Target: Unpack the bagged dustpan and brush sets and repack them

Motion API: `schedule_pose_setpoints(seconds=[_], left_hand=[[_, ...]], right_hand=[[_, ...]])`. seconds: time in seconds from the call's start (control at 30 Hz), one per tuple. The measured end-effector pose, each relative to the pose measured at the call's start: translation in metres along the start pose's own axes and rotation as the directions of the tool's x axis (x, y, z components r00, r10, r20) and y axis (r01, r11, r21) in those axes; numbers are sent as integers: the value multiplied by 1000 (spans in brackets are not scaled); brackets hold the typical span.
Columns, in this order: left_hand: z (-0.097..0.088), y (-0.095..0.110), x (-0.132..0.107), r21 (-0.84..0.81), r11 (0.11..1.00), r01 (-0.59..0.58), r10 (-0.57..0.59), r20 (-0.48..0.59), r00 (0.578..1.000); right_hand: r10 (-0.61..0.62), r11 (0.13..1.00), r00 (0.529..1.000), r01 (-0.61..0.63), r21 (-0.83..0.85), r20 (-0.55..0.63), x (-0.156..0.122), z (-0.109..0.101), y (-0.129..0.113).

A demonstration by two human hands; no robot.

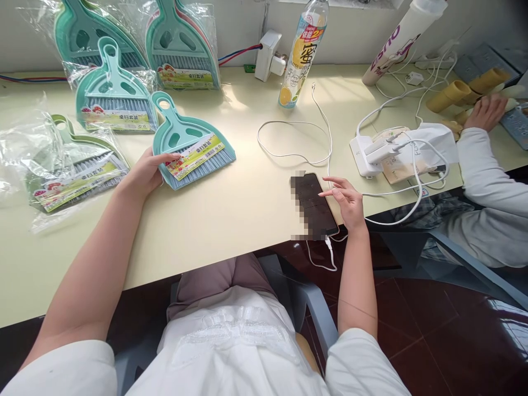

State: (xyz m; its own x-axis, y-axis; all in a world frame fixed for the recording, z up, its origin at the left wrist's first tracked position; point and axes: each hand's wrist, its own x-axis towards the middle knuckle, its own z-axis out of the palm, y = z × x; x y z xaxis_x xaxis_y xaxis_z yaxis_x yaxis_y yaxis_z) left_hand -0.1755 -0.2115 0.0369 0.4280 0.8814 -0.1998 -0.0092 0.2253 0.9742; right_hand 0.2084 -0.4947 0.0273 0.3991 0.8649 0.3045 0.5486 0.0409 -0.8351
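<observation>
My left hand grips the lower left side of a teal dustpan and brush set, thumb over its printed label. Blue bristles show along the set's lower edge, and the handle points up and left. My right hand hovers over or touches the dark screen of a smartphone, fingers stretched out and holding nothing; contact is hard to tell. The phone lies at the table's front edge with a white cable plugged into its bottom end. Left of my left hand, a green dustpan set lies in clear plastic wrap.
More wrapped teal dustpan sets stand against the wall. A drink bottle, a tall cup and a wall socket are at the back. White cables and a power strip lie right. Another person's hand is far right.
</observation>
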Motion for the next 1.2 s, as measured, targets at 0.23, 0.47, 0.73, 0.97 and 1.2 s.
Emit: schedule_pose_setpoints(seconds=[0.23,0.47,0.73,0.97,1.2], left_hand=[[-1,-1,0,11,1000,-3,2,4,1000],[0,1,0,1,1000,9,-9,-4,1000],[0,0,0,-19,1000,-3,3,0,1000],[2,2,-1,-8,1000,7,-7,-16,1000],[-1,0,1,25,1000,9,-9,-6,1000]], right_hand=[[-2,1000,1000,2,-1,-4,0,0,-1],[13,1000,1000,-12,12,-14,0,1,0],[6,1000,1000,-6,-2,8,-1,1,-3],[-17,999,998,20,-50,59,0,1,-1],[-1,997,999,5,-76,45,0,1,-4]])
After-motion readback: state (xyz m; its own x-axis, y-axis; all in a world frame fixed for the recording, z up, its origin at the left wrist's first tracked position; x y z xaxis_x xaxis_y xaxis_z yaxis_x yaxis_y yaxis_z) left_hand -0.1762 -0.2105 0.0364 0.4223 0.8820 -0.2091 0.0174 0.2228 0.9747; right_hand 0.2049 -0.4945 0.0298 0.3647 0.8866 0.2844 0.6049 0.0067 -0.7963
